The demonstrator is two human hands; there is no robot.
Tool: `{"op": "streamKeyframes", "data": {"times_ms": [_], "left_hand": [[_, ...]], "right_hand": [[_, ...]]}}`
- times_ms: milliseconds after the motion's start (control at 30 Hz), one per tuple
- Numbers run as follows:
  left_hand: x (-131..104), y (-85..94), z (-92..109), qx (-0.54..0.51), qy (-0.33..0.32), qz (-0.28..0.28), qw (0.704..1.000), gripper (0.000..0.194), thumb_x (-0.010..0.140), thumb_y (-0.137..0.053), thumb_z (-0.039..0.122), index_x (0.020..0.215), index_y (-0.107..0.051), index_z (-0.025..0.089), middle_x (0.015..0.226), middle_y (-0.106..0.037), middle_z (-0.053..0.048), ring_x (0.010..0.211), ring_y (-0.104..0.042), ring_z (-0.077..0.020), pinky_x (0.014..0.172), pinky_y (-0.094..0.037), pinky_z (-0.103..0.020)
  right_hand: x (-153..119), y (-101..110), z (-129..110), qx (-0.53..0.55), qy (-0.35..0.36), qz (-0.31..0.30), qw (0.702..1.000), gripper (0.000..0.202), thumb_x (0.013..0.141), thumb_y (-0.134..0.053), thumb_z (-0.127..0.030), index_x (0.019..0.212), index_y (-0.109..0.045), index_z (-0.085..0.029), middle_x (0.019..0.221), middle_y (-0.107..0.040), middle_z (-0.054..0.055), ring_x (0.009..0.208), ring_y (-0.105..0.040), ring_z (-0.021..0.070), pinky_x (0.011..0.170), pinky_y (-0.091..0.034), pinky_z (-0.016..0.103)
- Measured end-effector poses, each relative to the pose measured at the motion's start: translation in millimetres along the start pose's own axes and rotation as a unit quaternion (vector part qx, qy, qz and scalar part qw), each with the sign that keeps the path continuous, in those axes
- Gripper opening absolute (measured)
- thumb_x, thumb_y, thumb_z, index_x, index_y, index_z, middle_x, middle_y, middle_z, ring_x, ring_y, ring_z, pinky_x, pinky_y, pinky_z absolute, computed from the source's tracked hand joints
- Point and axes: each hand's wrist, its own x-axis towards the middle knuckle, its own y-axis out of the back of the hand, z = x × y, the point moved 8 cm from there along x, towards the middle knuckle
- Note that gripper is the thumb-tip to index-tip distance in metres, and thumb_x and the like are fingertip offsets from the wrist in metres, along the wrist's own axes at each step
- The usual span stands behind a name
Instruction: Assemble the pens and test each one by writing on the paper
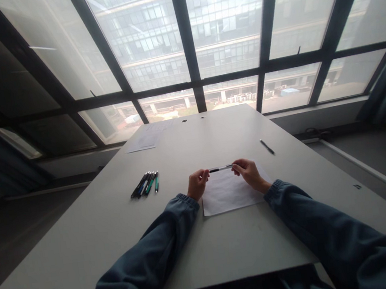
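Observation:
A slim pen (220,168) with a dark grip and a clear barrel is stretched level between my two hands. My left hand (198,184) pinches its left end, the one with the dark grip. The other end sits between the closed fingers of my right hand (248,174). Both hands are above a sheet of white paper (231,194) on the table. To the left lies a bunch of several pens (145,185), some with green barrels. One more dark pen (267,147) rests alone on the right, beyond my right hand.
The white table (193,253) reaches toward tall framed windows. Printed sheets (143,141) lie at its far left. Two small dark round spots, one of them a hole (184,121), are near the far edge. A small dark mark (357,186) shows near the right edge.

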Motion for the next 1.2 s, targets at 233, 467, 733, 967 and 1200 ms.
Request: {"op": "streamKeyframes", "data": {"times_ms": [233,467,733,967,1200], "left_hand": [[-1,0.5,1,-0.008,0.002,-0.002,1.000,0.052,0.094,-0.047,0.054,0.060,-0.059,0.016,0.051,-0.052,0.001,0.050,-0.049,-0.0110,0.053,-0.037,-0.023],[1,-1.1,-5,-0.073,-0.001,-0.002,0.997,0.039,0.094,-0.050,0.052,0.094,-0.065,0.016,0.067,-0.063,-0.001,0.058,-0.056,-0.0120,0.057,-0.045,-0.023],[2,2.7,-2,-0.035,-0.025,0.022,0.999,0.036,0.085,-0.067,0.043,0.112,-0.061,0.021,0.087,-0.069,-0.003,0.070,-0.063,-0.0130,0.058,-0.048,-0.021],[1,4.1,6,-0.002,-0.052,0.036,0.998,0.016,0.084,-0.068,0.031,0.094,-0.069,0.019,0.083,-0.070,-0.003,0.068,-0.063,-0.0127,0.055,-0.047,-0.021],[0,6.7,8,0.012,-0.057,0.045,0.997,0.013,0.084,-0.068,0.031,0.085,-0.071,0.018,0.081,-0.071,-0.004,0.070,-0.063,-0.0141,0.059,-0.048,-0.023]], "right_hand": [[-1,-2,-2,0.003,0.002,-0.009,1.000,0.036,0.075,-0.074,-0.051,0.082,-0.069,-0.016,0.067,-0.069,0.005,0.054,-0.057,0.0140,0.050,-0.047,0.027],[0,0,1,0.015,-0.010,0.000,1.000,0.036,0.075,-0.075,-0.050,0.083,-0.069,-0.016,0.068,-0.069,0.004,0.055,-0.056,0.0130,0.050,-0.046,0.026],[1,2,5,0.025,-0.021,0.012,0.999,0.034,0.074,-0.076,-0.048,0.082,-0.069,-0.016,0.067,-0.068,0.004,0.054,-0.056,0.0126,0.050,-0.045,0.026],[0,1,3,0.028,-0.022,0.010,0.999,0.032,0.075,-0.076,-0.046,0.082,-0.069,-0.015,0.067,-0.068,0.004,0.054,-0.055,0.0124,0.051,-0.044,0.026],[0,1,4,0.021,-0.023,0.003,1.000,0.034,0.075,-0.075,-0.048,0.083,-0.069,-0.015,0.067,-0.068,0.004,0.055,-0.056,0.0128,0.051,-0.045,0.026]]}}
